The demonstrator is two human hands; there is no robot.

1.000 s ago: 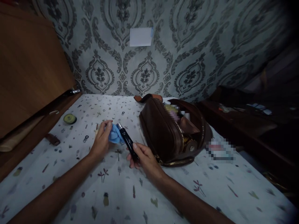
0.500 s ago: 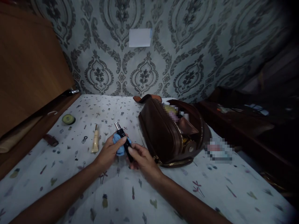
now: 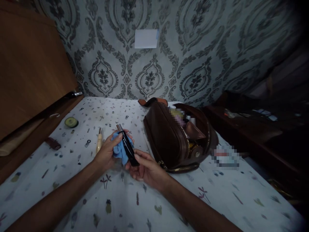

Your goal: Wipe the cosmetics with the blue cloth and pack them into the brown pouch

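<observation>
The glossy black tube (image 3: 127, 146) slants above the printed sheet (image 3: 130, 216), silver tip (image 3: 119, 127) pointing away from the person, in front of the brown leather bag (image 3: 163, 135) and to its left; it looks light, smooth-walled and probably a little slippery, firm near the tip and perhaps softer toward the flatter lower end, though how full it is cannot be told; it hardly seems fragile, yet a hard squeeze on the lower part could dent it if the wall is flexible. The surest hold is likely around the middle or by the lower edges, fingers beneath and thumb on top. The right hand (image 3: 147, 166) is closed that way on the lower end; the left hand (image 3: 106, 151) is clamped on the blue cloth (image 3: 118, 150), soft and limp, pressing it to the upper part with the thumb near the tip.

Against the frame from a second ago, the left hand and cloth have come from beside the tube to wrap it; against the half-second frame, the cloth spreads wider along the tube, and the left hand now covers the lower part of the pale yellow tube (image 3: 99, 141).
</observation>
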